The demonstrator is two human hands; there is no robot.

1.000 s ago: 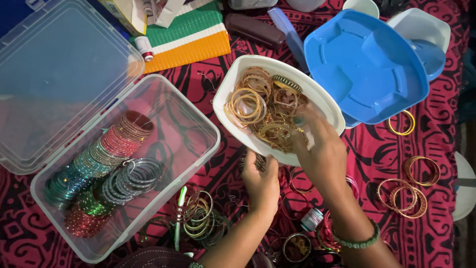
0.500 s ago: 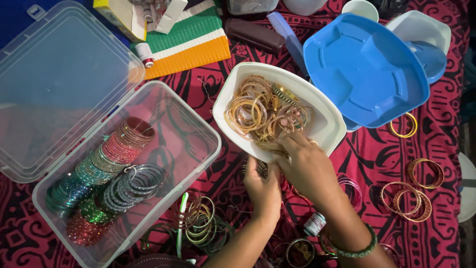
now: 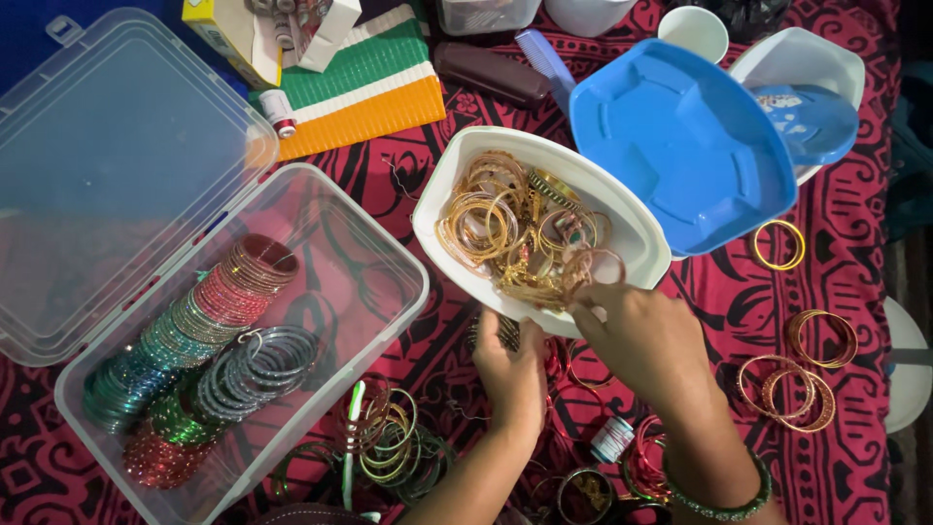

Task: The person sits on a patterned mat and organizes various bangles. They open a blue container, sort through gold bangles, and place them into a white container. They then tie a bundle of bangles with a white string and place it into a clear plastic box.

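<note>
- The right hand rests at the near rim of the white oval plastic tub, fingertips pinched together on a thin gold bangle at the edge of the heap inside.
- The left hand sits just below the tub, fingers curled on bangles under its rim (whether it truly grips them, I cannot tell).
- A round blue plastic lid overlaps the tub's right side.
- Left of the tub lies an open clear plastic box holding rows of coloured bangles.
- All sit on a red patterned cloth.
</note>
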